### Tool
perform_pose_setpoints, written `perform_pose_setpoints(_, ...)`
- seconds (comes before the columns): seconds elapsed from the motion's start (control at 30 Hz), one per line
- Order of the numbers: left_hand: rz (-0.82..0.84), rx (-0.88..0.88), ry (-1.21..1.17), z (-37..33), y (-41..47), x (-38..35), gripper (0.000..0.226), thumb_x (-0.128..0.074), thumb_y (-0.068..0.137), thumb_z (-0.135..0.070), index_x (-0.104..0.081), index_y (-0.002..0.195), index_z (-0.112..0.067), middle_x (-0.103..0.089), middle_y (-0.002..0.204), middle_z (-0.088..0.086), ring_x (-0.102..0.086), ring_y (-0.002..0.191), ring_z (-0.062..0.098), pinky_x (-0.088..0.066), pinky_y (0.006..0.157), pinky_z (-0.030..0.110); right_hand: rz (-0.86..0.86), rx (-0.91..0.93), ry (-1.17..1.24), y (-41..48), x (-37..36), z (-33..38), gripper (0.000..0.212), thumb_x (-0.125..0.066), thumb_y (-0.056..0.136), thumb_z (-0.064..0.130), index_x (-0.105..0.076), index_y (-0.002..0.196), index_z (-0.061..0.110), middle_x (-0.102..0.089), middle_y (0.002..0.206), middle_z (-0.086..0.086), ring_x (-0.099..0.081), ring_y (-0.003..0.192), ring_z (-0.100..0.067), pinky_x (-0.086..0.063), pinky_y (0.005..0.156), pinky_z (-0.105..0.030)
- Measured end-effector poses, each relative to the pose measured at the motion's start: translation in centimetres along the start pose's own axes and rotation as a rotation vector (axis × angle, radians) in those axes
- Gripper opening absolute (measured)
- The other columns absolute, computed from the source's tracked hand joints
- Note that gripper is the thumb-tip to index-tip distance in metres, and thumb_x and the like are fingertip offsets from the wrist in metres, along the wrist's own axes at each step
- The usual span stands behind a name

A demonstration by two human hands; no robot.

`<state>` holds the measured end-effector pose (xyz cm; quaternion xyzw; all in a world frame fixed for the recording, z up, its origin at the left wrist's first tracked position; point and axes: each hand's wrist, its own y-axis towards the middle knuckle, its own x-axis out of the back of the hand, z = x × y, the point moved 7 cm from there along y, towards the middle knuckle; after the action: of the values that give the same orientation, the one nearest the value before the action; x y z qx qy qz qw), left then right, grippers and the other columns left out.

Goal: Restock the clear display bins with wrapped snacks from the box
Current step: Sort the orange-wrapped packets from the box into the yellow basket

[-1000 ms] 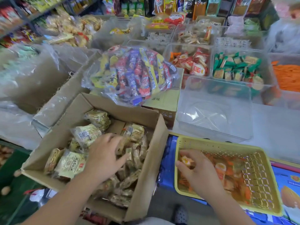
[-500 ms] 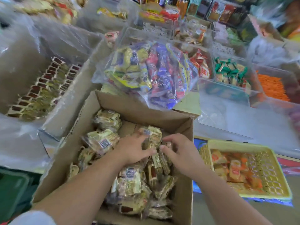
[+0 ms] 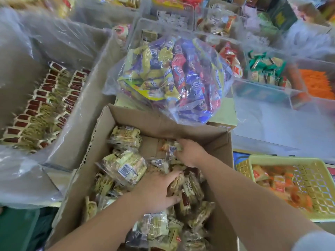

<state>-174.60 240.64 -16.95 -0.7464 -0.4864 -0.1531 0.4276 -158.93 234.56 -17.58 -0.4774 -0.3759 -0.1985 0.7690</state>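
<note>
An open cardboard box (image 3: 215, 142) in front of me holds several pale green and cream wrapped snacks (image 3: 125, 165). Both hands are inside it. My left hand (image 3: 157, 191) lies on the pile in the middle, its fingers curled round a wrapped snack (image 3: 176, 183). My right hand (image 3: 190, 153) reaches to the box's far side and grips a small wrapped snack (image 3: 170, 148) with a barcode. An empty clear display bin (image 3: 262, 98) stands at the right, beyond the box.
A clear bag of colourful wrapped bars (image 3: 172, 77) rests just behind the box. A yellow plastic basket (image 3: 306, 162) with orange snacks sits at the right. A lined box of brown-and-green packets (image 3: 41, 109) is at the left. Filled clear bins stand further back.
My right hand left the yellow basket and went into the cardboard box, then reached to its far side. My left hand stayed in the box and now grips a snack. The view shifted left.
</note>
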Motion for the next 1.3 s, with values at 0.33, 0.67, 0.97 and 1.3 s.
perform_pose_setpoints(0.33, 0.018, -0.063, -0.053, -1.2, 0.5, 0.8, 0.056, -0.043, 0.099, -0.064, -0.028, 0.152, -0.053, -0.065, 0.114, -0.003, -0.056, 0.102, 0.019, -0.044, 0.086, 0.037, -0.129, 0.007, -0.081, -1.3, -1.3, -0.5, 0.043, -0.075, 0.072, 0.054, -0.056, 0.098, 0.025, -0.048, 0.101, 0.0, -0.057, 0.103, -0.029, -0.041, 0.077, -0.033)
perform_pose_setpoints(0.67, -0.359, 0.093, -0.111, 0.9, 7.0, 8.3, 0.026, -0.061, 0.093, -0.035, -0.065, 0.118, -0.028, -0.065, 0.114, -0.006, -0.06, 0.105, 0.016, -0.048, 0.086, 0.032, -0.213, 0.059, 0.002, -12.5, -2.4, -2.1, 0.037, -0.05, 0.091, 0.053, -0.055, 0.123, 0.034, -0.047, 0.112, 0.009, -0.049, 0.109, -0.019, -0.044, 0.101, -0.039)
perform_pose_setpoints(0.97, 0.012, 0.286, 0.335, 1.9, 13.5, 2.8, 0.099, -0.062, 0.075, -0.08, -0.043, 0.15, -0.018, -0.038, 0.149, 0.014, -0.038, 0.137, 0.04, -0.039, 0.112, 0.046, -0.111, 0.032, 0.052, -14.9, -6.2, -2.2, 0.07, -0.042, 0.089, 0.069, -0.029, 0.147, 0.032, -0.03, 0.152, 0.009, -0.027, 0.14, -0.02, -0.027, 0.116, -0.043)
perform_pose_setpoints(1.3, 0.023, 0.099, 0.569, -1.0, 15.5, 0.6, 0.081, -0.075, 0.07, -0.066, -0.054, 0.139, -0.029, -0.042, 0.133, 0.008, -0.036, 0.128, 0.034, -0.043, 0.1, 0.05, -0.097, 0.016, 0.138, -14.8, -6.4, -2.5, 0.071, -0.045, 0.089, 0.071, -0.031, 0.144, 0.029, -0.035, 0.15, 0.006, -0.03, 0.138, -0.022, -0.035, 0.112, -0.045)
